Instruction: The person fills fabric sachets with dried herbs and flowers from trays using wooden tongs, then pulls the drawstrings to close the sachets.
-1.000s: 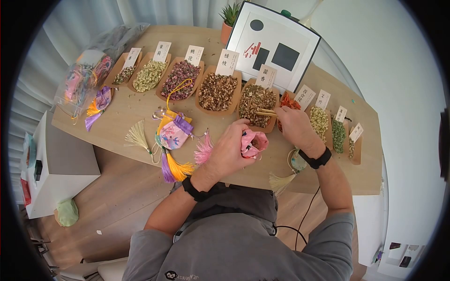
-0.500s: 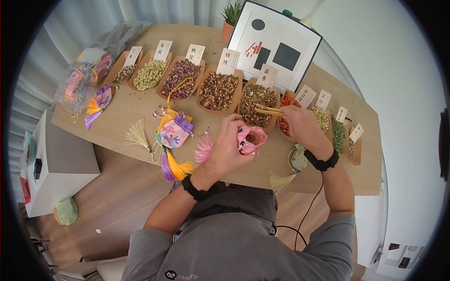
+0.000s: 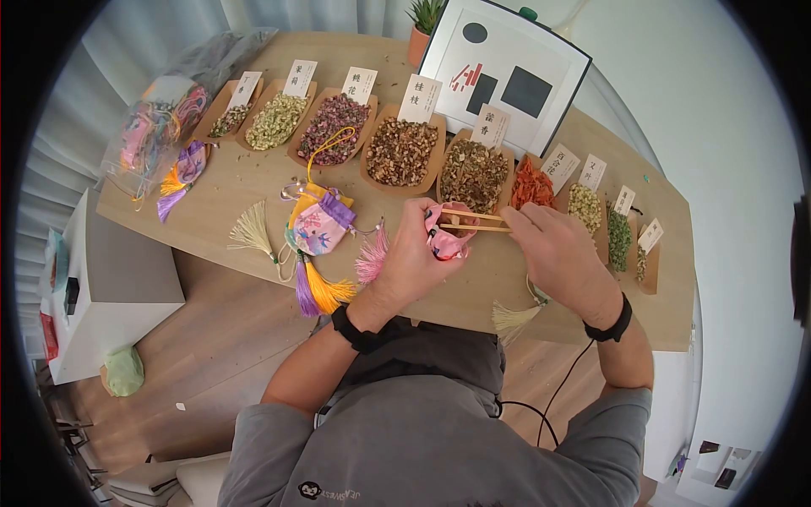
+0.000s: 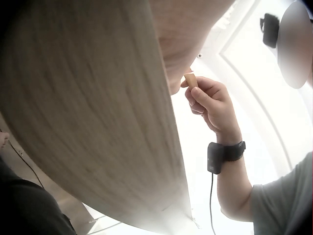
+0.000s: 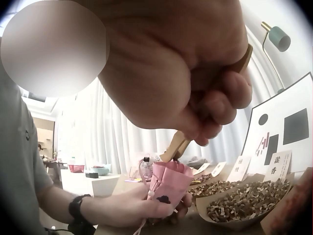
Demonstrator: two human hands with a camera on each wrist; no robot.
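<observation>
My left hand (image 3: 410, 264) holds a small pink cloth pouch (image 3: 449, 247) near the table's front edge, its fingers around the side and its mouth upward. A pair of wooden tongs (image 3: 486, 221) is pinched in my right hand (image 3: 564, 258). In the right wrist view the tips of the tongs (image 5: 174, 147) are at the mouth of the pouch (image 5: 167, 185), with a dark bit of material between them. Just behind the pouch stands a paper tray (image 3: 445, 160) of brown chopped dried herb. The left wrist view shows my right hand (image 4: 210, 103) gripping the tongs' end.
More trays of dried flowers and herbs with label cards stand in an arc, among them orange petals (image 3: 534, 183) and brown pieces (image 3: 397, 152). A pink-purple pouch (image 3: 321, 224) with tassels lies left. A plastic bag (image 3: 160, 127) and a framed picture (image 3: 507, 72) stand farther back.
My right hand has brought the tongs from the brown herb tray back toward me, to the mouth of the pink pouch. The left hand keeps its hold on the pouch. The head view has shifted slightly.
</observation>
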